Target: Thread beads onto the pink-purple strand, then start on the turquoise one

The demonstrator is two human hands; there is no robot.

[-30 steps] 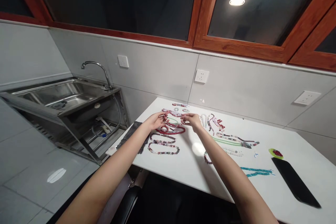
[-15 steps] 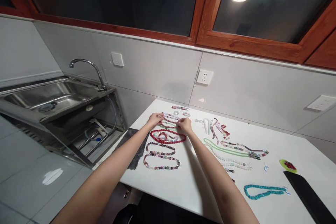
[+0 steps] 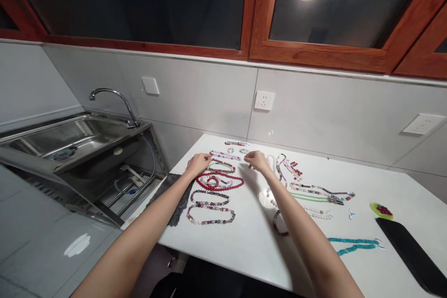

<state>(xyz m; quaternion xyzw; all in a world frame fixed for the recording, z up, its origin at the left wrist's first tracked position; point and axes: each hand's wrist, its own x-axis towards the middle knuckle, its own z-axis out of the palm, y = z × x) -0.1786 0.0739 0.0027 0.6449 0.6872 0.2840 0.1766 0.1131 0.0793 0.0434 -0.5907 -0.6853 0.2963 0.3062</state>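
Note:
Several bead strands lie on a white table (image 3: 244, 242). My left hand (image 3: 198, 164) rests palm down at the left end of a green bead strand (image 3: 222, 166) and a pale pink strand (image 3: 225, 154), its fingers loosely stretched toward them. My right hand (image 3: 257, 160) hovers just right of those strands, with its fingers loose and nothing visible in them. A red bead strand (image 3: 220, 182) lies just in front of both hands. Two mixed-colour strands (image 3: 209, 206) lie nearer to me.
More strands lie to the right, among them a long green one (image 3: 307, 196) and a turquoise one (image 3: 352, 245). A black flat object (image 3: 408, 253) and a small green dish (image 3: 381, 209) are at the far right. A grey cloth (image 3: 172, 198) hangs at the table's left edge, with a steel sink (image 3: 70, 135) beyond.
Both hands held a strand stretched between them near the back of the table. Now the hands are apart, the right one has moved right, and the strand lies on the table.

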